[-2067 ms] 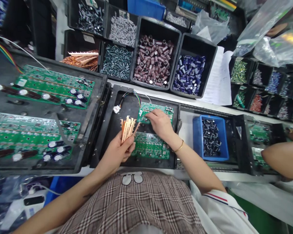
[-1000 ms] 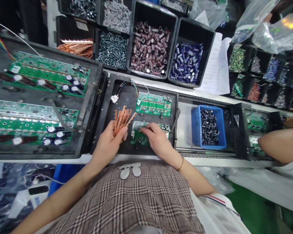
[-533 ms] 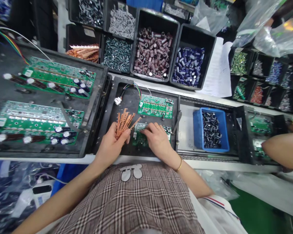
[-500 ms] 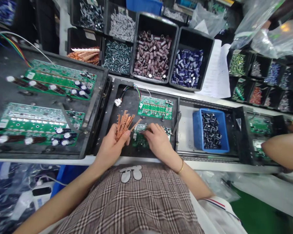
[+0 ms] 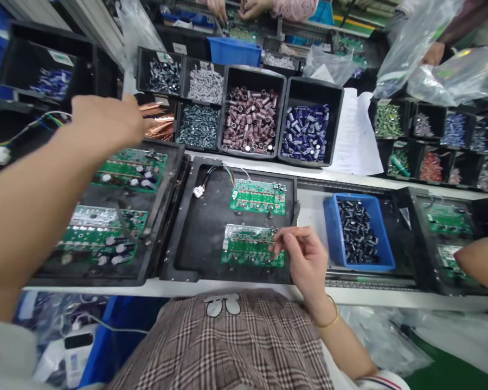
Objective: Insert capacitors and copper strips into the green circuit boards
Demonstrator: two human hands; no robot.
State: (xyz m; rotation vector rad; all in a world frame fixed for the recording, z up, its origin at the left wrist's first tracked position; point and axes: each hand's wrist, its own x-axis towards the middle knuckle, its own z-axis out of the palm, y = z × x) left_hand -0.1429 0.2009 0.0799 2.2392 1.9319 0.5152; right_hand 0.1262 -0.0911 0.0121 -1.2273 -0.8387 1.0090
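My left hand [image 5: 106, 122] is stretched out to the left, blurred, at the bin of copper strips [image 5: 162, 125]. Its fingertips reach the strips' near end; whether they grip any is hidden. Over the right end of the lower green circuit board [image 5: 248, 249] is my right hand [image 5: 305, 257], fingers curled and thumb against them. What those fingers hold, if anything, I cannot make out. The upper green circuit board [image 5: 258, 196], with coloured wires and a white connector [image 5: 198, 191], lies in the same black tray [image 5: 203, 238].
Black bins hold brown capacitors [image 5: 250, 116], blue capacitors [image 5: 307, 130] and small dark parts [image 5: 198, 125]. Right of the tray stands a blue box [image 5: 384, 254] of black parts. Populated boards [image 5: 101, 238] lie at left. Another person's arm [image 5: 482, 262] is at right.
My left hand has gone from the tray to the copper strip bin, where its bunch of strips was carried. My right hand has shifted right, uncovering the lower board. The view has tilted up.
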